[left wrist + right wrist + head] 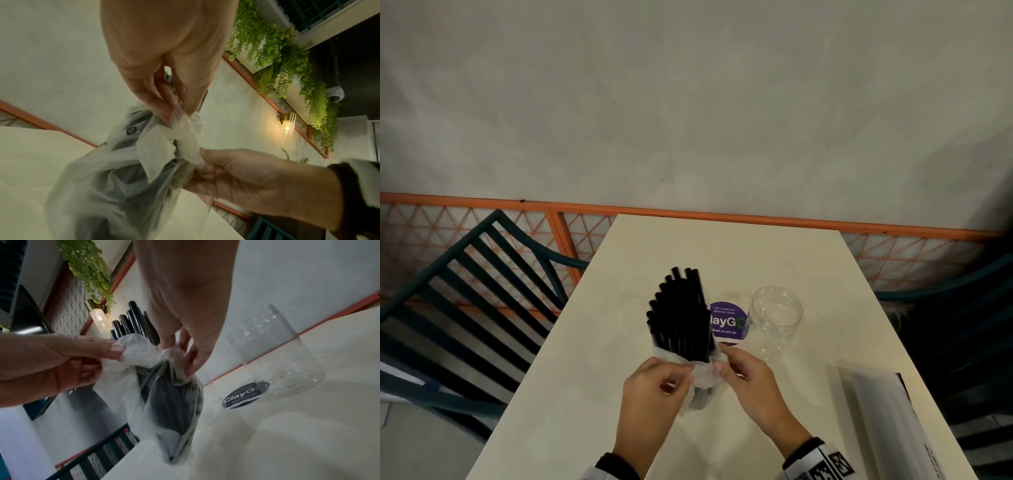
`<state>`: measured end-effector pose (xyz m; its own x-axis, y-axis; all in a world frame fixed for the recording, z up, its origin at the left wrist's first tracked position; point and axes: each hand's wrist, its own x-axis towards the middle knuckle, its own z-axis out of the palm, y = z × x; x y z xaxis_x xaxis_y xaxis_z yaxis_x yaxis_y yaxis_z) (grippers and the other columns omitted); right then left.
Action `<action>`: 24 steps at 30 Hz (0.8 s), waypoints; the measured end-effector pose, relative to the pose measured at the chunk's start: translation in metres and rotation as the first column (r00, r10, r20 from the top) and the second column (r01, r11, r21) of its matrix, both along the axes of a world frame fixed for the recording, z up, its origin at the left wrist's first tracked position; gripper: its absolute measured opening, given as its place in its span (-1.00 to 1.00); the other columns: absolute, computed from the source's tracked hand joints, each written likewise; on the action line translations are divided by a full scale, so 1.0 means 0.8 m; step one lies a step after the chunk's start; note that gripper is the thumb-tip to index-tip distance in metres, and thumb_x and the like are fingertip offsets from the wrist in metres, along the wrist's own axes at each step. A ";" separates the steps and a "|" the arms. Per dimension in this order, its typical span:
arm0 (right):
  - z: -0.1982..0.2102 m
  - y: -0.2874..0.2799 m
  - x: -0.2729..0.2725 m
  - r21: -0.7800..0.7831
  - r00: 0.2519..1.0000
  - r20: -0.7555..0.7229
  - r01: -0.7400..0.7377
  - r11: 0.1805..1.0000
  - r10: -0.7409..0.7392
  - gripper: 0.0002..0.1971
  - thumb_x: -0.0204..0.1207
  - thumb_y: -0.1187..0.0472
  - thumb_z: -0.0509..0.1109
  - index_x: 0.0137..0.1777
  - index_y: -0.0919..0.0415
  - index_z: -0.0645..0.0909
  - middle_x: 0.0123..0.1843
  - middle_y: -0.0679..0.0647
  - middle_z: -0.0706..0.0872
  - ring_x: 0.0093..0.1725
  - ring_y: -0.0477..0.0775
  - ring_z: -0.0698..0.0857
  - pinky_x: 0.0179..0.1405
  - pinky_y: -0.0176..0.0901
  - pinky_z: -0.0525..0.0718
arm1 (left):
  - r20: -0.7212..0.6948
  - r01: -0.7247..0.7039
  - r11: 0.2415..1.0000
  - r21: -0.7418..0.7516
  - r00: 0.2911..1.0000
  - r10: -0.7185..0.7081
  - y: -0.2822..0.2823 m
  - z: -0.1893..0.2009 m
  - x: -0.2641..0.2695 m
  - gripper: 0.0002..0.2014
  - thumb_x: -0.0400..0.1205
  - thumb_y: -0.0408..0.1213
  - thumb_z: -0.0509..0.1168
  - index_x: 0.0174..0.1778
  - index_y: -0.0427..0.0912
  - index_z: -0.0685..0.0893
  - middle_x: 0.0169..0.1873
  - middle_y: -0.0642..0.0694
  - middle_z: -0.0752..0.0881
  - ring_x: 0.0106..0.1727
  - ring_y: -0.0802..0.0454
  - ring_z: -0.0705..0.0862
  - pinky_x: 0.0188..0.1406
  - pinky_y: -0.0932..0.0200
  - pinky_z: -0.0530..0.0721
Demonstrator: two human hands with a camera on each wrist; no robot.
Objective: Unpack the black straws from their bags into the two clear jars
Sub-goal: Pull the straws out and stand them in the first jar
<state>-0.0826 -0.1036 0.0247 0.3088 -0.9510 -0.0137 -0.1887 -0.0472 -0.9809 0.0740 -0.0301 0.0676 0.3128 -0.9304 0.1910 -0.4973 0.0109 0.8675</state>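
A bundle of black straws point(679, 315) stands upright in a translucent plastic bag point(700, 394) on the cream table point(756, 253). The straws' tops fan out above the bag's open mouth. My left hand point(688, 371) pinches the left edge of the mouth, and my right hand point(719, 366) pinches the right edge. In the right wrist view the bag point(168, 402) hangs between both hands with the straws point(133, 322) rising behind it. An empty clear jar point(777, 318) stands upright to the right. Behind the bag I see only a faint clear outline point(208, 417), perhaps the other jar.
A round purple sticker point(726, 323) lies on the table between the straws and the jar. Another long bag point(887, 414) lies at the table's near right edge. Dark slatted chairs point(469, 301) flank the table, and an orange railing point(688, 210) runs behind it.
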 end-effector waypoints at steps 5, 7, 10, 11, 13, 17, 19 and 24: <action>0.002 0.004 0.000 0.008 0.986 -0.045 -0.159 0.987 0.160 -0.58 0.49 0.08 0.41 0.35 0.07 0.56 0.19 0.05 0.69 0.18 -0.16 0.66 0.01 -0.49 0.61 | 0.030 -0.024 0.999 -0.031 0.999 0.025 -0.004 -0.005 0.002 -0.87 0.41 -0.40 0.48 -0.26 -0.06 0.83 -0.34 0.10 0.74 -0.16 0.19 0.67 -0.29 0.47 0.61; 0.000 0.005 0.000 -0.022 0.988 -0.078 -0.133 0.991 0.131 -0.62 0.49 0.11 0.42 0.32 0.03 0.58 0.11 0.08 0.66 0.09 -0.13 0.66 -0.02 -0.48 0.61 | 0.051 0.057 0.998 -0.024 0.997 -0.055 -0.003 -0.005 0.003 -0.86 0.43 -0.37 0.47 -0.21 -0.02 0.83 -0.31 0.10 0.74 -0.17 0.20 0.68 -0.30 0.49 0.60; -0.008 0.001 -0.002 -0.060 0.980 -0.174 -0.110 0.992 0.098 -0.47 0.48 -0.06 0.37 0.44 -0.03 0.40 0.09 0.04 0.63 0.09 -0.11 0.61 0.00 -0.57 0.51 | 0.078 0.222 0.975 -0.005 0.972 -0.221 0.002 -0.008 0.003 -0.82 0.48 -0.16 0.38 -0.05 0.17 0.77 -0.24 0.09 0.76 -0.20 0.20 0.70 -0.24 0.46 0.64; -0.011 0.001 -0.004 -0.077 0.971 -0.218 -0.112 0.991 0.093 -0.43 0.47 -0.12 0.34 0.46 -0.04 0.35 0.11 0.04 0.62 0.11 -0.15 0.60 0.02 -0.56 0.49 | 0.087 0.287 0.958 0.015 0.954 -0.287 0.004 -0.009 0.002 -0.77 0.48 -0.06 0.32 0.02 0.26 0.71 -0.22 0.10 0.77 -0.20 0.22 0.70 -0.21 0.39 0.67; -0.019 -0.001 -0.009 -0.103 0.963 -0.259 -0.104 0.989 0.075 -0.49 0.54 0.00 0.32 0.48 0.01 0.36 0.09 0.05 0.60 0.08 -0.21 0.57 0.02 -0.57 0.48 | 0.135 0.345 0.938 0.019 0.929 -0.344 0.005 -0.002 -0.003 -0.73 0.47 0.03 0.22 0.08 0.32 0.64 -0.19 0.15 0.78 -0.19 0.28 0.66 -0.18 0.40 0.64; -0.023 0.007 -0.014 -0.103 0.961 -0.269 -0.098 0.990 0.067 -0.56 0.62 0.26 0.24 0.49 0.12 0.35 0.00 -0.08 0.49 0.04 -0.46 0.50 -0.09 -0.64 0.49 | 0.268 0.117 0.938 -0.327 0.963 -0.026 -0.008 0.041 -0.007 -0.72 0.52 -0.08 0.25 0.09 0.00 0.73 -0.05 0.12 0.71 0.03 0.33 0.58 0.10 0.46 0.48; -0.023 0.012 -0.015 -0.126 0.952 -0.294 -0.125 0.984 0.083 -0.57 0.63 0.28 0.20 0.50 0.10 0.32 0.03 -0.17 0.46 0.06 -0.51 0.46 -0.03 -0.64 0.49 | 0.359 0.094 0.930 -0.356 0.932 0.043 -0.026 0.055 -0.005 -0.58 0.54 -0.04 0.23 0.30 -0.08 0.60 0.23 -0.05 0.65 0.32 0.09 0.53 0.35 0.21 0.45; -0.027 0.018 -0.013 -0.205 0.903 -0.404 -0.245 0.947 0.146 -0.60 0.63 0.25 0.18 0.46 0.15 0.36 -0.02 -0.28 0.38 -0.01 -0.50 0.43 0.00 -0.69 0.37 | 0.576 0.167 0.986 0.004 0.806 -0.139 -0.067 0.049 -0.011 -0.17 0.47 0.37 -0.02 0.60 0.04 0.01 0.63 -0.06 -0.04 0.62 -0.09 -0.16 0.57 -0.02 -0.06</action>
